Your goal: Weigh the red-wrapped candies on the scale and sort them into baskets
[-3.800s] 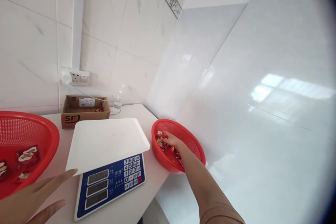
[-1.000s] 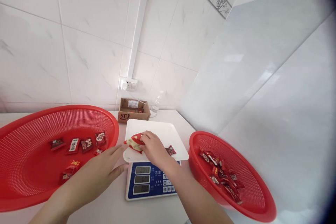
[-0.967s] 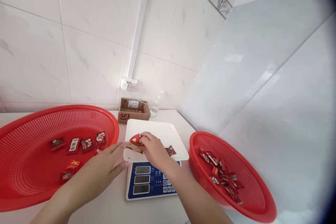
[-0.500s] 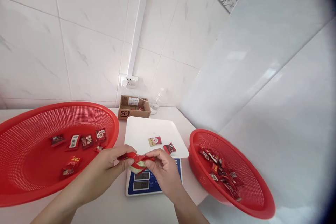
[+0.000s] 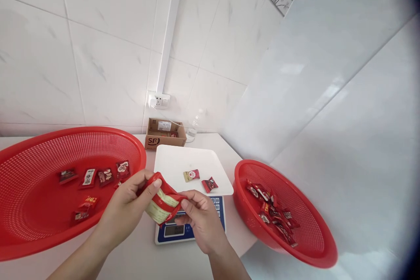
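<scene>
My left hand [image 5: 126,203] and my right hand [image 5: 201,220] both pinch a red packet [image 5: 162,200] with a pale label, held above the front of a blue-faced scale [image 5: 173,229]. The left hand grips its upper left end, the right its lower right edge. Two small red wrapped sweets [image 5: 201,180] lie on the scale's white tray [image 5: 173,159].
A large red mesh basket [image 5: 19,236] at left holds several wrapped sweets. A smaller red basket [image 5: 315,249] at right, past the counter edge, holds several more. A cardboard box [image 5: 165,133], a clear bottle [image 5: 193,124] and a wall socket [image 5: 158,100] are at the back.
My right hand went from the right basket to the scale tray and left sweets there. Both hands then lifted the red packet off the tray, drew it toward me and tilted it.
</scene>
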`<state>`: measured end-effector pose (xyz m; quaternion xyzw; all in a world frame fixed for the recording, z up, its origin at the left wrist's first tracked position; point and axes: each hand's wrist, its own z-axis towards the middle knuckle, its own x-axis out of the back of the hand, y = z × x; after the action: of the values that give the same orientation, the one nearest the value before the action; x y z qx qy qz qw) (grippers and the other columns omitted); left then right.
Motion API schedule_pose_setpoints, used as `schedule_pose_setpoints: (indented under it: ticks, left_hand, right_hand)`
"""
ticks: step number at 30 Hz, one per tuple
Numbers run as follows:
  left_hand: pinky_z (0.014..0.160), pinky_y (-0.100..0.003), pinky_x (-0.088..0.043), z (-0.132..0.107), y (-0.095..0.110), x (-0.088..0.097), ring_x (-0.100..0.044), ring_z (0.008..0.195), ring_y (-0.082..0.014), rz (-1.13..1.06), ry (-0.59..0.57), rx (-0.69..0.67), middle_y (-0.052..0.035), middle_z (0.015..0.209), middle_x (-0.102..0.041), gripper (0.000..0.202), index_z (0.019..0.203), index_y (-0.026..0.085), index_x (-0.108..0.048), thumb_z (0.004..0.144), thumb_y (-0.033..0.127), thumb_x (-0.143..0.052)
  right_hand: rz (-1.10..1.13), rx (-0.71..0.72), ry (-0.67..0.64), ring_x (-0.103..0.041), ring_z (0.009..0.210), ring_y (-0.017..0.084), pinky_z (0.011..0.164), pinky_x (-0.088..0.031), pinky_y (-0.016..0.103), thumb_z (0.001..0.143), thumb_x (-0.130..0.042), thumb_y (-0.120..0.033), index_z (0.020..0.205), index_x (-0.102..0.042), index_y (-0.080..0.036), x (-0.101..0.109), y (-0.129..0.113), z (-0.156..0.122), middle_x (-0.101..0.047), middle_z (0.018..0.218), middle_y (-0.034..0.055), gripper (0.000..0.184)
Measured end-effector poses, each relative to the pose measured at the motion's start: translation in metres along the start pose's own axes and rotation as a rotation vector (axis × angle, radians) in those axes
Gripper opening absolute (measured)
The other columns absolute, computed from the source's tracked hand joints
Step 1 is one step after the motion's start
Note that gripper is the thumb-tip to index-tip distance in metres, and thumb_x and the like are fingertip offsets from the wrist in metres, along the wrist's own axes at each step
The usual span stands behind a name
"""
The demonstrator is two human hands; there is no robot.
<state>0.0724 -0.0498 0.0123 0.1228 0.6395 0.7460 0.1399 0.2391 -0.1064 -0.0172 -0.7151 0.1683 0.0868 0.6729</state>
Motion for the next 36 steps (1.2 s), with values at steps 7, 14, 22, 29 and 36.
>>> schedule_pose_setpoints:
  ticks: [7, 14, 22, 29, 36]
  left_hand:
    - [0.08, -0.032, -0.055, 0.005, 0.002, 0.013, -0.065, 0.091, -0.021, 0.154, 0.151, -0.091, -0.0025, 0.092, -0.068, 0.038, 0.096, 0.025, -0.058, 0.086, 0.061, -0.05]
    - [0.1, -0.043, -0.049, 0.008, 0.003, 0.029, -0.058, 0.119, -0.0252, 0.248, 0.218, -0.09, -0.0063, 0.119, -0.065, 0.043, 0.111, 0.028, -0.053, 0.083, 0.06, -0.055]
    - [0.099, -0.046, -0.05, 0.004, 0.004, 0.03, -0.059, 0.119, -0.0268, 0.288, 0.193, -0.094, -0.0086, 0.122, -0.065, 0.046, 0.114, 0.027, -0.053, 0.083, 0.062, -0.053]
    - [0.093, -0.048, -0.054, 0.004, 0.004, 0.028, -0.064, 0.113, -0.0307, 0.297, 0.165, -0.099, -0.01, 0.115, -0.068, 0.053, 0.115, 0.026, -0.052, 0.081, 0.066, -0.053]
    - [0.089, -0.045, -0.056, 0.004, 0.007, 0.031, -0.066, 0.109, -0.0295, 0.359, 0.189, -0.105, -0.0083, 0.11, -0.071, 0.049, 0.113, 0.028, -0.053, 0.081, 0.066, -0.051]
  right_hand:
    - [-0.134, 0.153, 0.237, -0.068, 0.075, 0.02, 0.057, -0.058, 0.032, 0.065, -0.079, -0.052, 0.086, -0.074, -0.02, 0.016, -0.009, 0.02, -0.073, 0.088, 0.0057, 0.038]
    - [-0.842, 0.488, 0.117, -0.066, 0.106, 0.024, 0.094, -0.052, 0.041, 0.089, -0.055, -0.034, 0.11, -0.071, -0.023, 0.016, -0.008, 0.046, -0.072, 0.113, 0.0086, 0.029]
    - [-1.553, 0.286, 0.18, -0.048, 0.131, 0.034, 0.108, -0.025, 0.067, 0.088, -0.047, -0.009, 0.117, -0.068, -0.022, 0.047, 0.001, 0.061, -0.062, 0.131, 0.0132, 0.038]
    - [-1.51, 0.246, 0.027, -0.043, 0.136, 0.026, 0.112, -0.021, 0.061, 0.092, -0.04, -0.01, 0.13, -0.059, -0.024, 0.043, -0.009, 0.068, -0.052, 0.143, 0.0107, 0.044]
    - [-1.495, 0.237, 0.151, -0.054, 0.124, 0.029, 0.103, -0.04, 0.048, 0.084, -0.054, -0.015, 0.118, -0.068, -0.024, 0.092, -0.029, 0.038, -0.064, 0.128, 0.011, 0.038]
